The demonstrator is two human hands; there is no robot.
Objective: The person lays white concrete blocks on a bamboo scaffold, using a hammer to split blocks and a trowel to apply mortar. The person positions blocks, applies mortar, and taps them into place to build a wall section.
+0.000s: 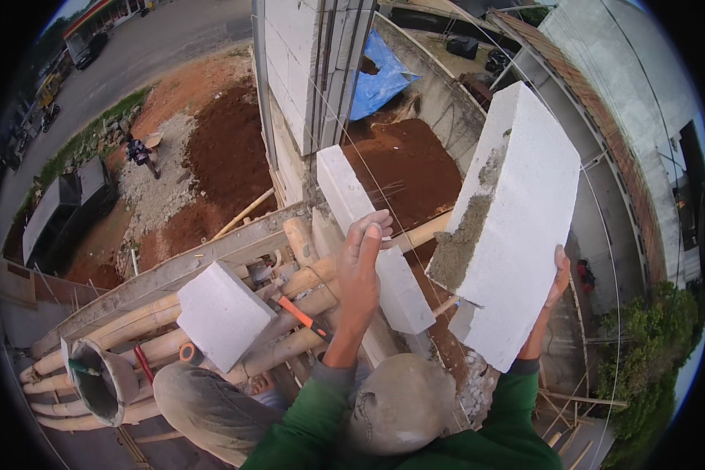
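Note:
My right hand (559,276) grips the far right edge of a large white lightweight concrete block (525,211), which is raised and tilted over the wall. Grey mortar (462,243) is smeared along the block's left side. In front of my chest, my left hand (360,262) is closed, thumb against curled fingers; whatever it pinches, if anything, is too small to make out. A thin string line (355,145) runs close by its fingertips. Beneath that hand lies a narrow course of white wall blocks (406,294).
Bamboo poles (153,345) form the scaffold under me. On them rest another white block (225,313), a hammer (301,315) with an orange-black handle, and a mortar-stained bucket (102,380). A block column with steel bars (294,70) rises ahead. Far below, a person (141,154) stands on gravel.

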